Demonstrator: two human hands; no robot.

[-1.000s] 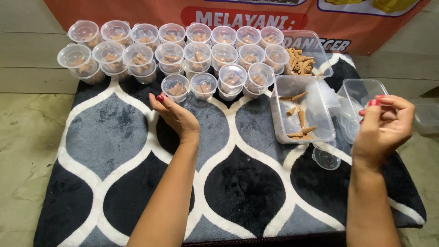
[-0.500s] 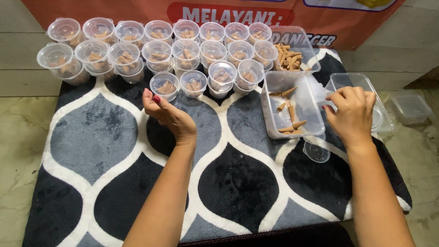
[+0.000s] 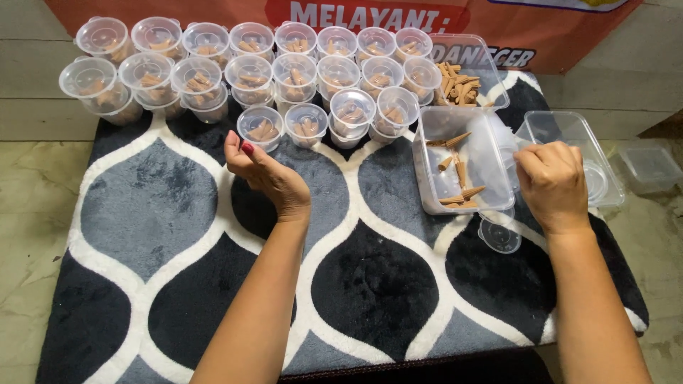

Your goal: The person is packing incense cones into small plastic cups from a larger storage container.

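**Cones, cups and a plush mat**

My left hand (image 3: 269,178) hovers over the mat (image 3: 163,213), just short of the nearest small clear cup (image 3: 260,128). Its palm is turned up and sideways, fingers loosely curled and half open, holding nothing that I can see. My right hand (image 3: 551,181) is curled knuckles-up over the gap between two clear rectangular tubs near the mat's right edge; the fingers are bent inward, and I cannot tell whether they pinch anything.

The tub to that hand's left (image 3: 462,167) is thin, glossy plastic with rounded corners, and a few tan, matte, pointed cones (image 3: 459,171) lie scattered on its floor. The tub on the hand's other side (image 3: 580,153) is the same kind; something clear and round lies inside it. A round clear lid (image 3: 499,235) lies flat on the mat just before the first tub.

Along the mat's far edge stand rows of lidded round cups (image 3: 249,64), each translucent and holding a few cones. At the far right corner a third clear tub (image 3: 462,71) carries a heap of cones.

The mat itself is thick and fuzzy, patterned in black and grey teardrop shapes outlined in white. Off its right edge, a small clear box (image 3: 649,165) sits on the mottled stone floor.
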